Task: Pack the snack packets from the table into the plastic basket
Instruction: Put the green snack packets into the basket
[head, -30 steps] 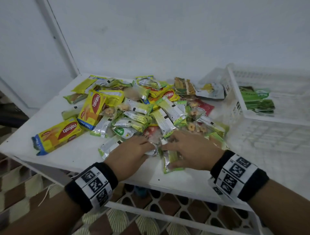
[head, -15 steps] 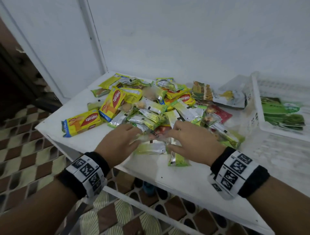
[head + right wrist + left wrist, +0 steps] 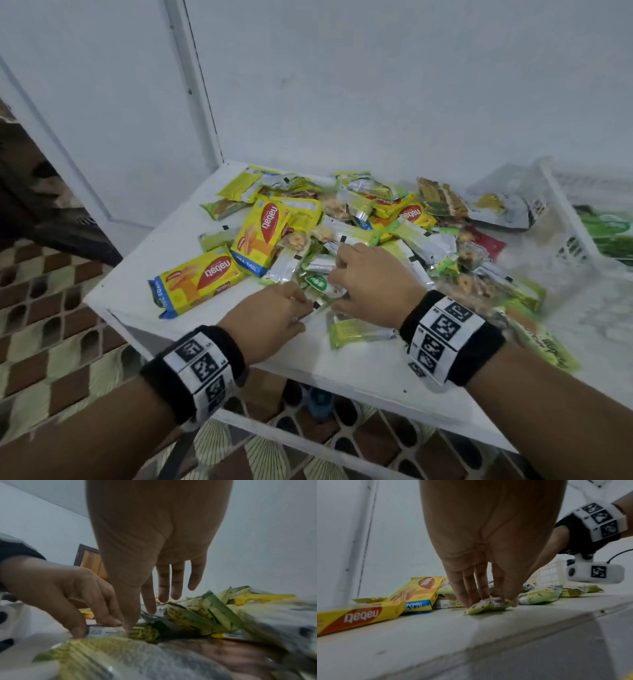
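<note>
Both hands are working low in the middle of the head view, at the near edge of the heap of snack packets spread over the white table. The left hand is pinching a small green-and-yellow packet between fingertips and thumb, right on the tabletop. The right hand is lying over the pile with fingers loosely spread, thumb pressing down on a wrapper beside the left fingers; I cannot tell whether it is actually gripping anything.

The plastic basket is sitting at the far right of the frame, with green packs already inside, well apart from the hands.

What worries me: the wrappers look slick and are overlapping, so a pinch on one corner is likely dragging neighbours along or slipping off. One green packet is lying close to the front edge, and the yellow wafer pack at centre left is also nearing an edge; a careless sweep could be sending either to the floor.
</note>
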Demonstrator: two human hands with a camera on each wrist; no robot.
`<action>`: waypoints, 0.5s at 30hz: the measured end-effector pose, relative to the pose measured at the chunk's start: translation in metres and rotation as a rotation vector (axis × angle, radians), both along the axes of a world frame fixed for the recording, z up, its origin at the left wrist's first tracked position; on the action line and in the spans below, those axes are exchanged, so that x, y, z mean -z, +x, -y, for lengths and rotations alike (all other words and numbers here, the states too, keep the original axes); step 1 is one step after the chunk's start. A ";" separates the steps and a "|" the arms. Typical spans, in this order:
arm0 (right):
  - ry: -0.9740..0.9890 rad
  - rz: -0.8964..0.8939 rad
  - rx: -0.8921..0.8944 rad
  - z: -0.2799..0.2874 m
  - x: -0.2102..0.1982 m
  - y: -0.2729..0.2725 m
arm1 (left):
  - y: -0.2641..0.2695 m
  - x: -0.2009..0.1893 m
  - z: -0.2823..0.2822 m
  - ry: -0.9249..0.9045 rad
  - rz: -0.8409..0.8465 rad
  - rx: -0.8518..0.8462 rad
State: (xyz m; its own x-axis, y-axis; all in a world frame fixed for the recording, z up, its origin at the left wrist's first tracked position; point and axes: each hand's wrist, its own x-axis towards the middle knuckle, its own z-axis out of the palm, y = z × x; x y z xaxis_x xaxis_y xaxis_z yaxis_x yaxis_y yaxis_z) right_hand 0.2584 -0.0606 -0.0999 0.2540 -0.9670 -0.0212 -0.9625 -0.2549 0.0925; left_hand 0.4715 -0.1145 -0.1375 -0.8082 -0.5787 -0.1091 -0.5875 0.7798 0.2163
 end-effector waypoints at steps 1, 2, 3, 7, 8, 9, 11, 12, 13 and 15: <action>0.006 -0.005 0.025 0.000 0.002 0.001 | 0.002 0.002 0.002 0.010 -0.018 0.024; 0.008 -0.010 0.052 0.000 0.004 0.002 | 0.003 0.005 0.005 0.009 -0.027 0.050; 0.002 -0.015 0.075 0.000 0.006 0.002 | 0.004 0.007 0.007 -0.004 -0.030 0.077; -0.127 0.038 0.115 -0.001 0.008 0.004 | 0.005 0.009 0.011 -0.013 -0.035 0.125; -0.180 0.059 0.127 -0.002 0.007 0.004 | 0.006 0.009 0.012 -0.010 -0.043 0.135; -0.234 0.074 0.139 -0.002 0.004 0.004 | 0.006 0.009 0.013 -0.008 -0.049 0.142; -0.313 0.100 0.155 -0.002 -0.003 0.002 | 0.005 0.007 0.016 -0.007 -0.041 0.148; -0.330 0.130 0.166 -0.002 -0.007 0.002 | 0.004 0.005 0.017 -0.005 -0.042 0.149; -0.334 0.176 0.182 -0.002 -0.010 0.002 | 0.003 0.004 0.017 -0.004 -0.054 0.149; -0.335 0.289 0.225 -0.001 -0.017 0.004 | 0.002 -0.001 0.018 -0.044 -0.124 0.140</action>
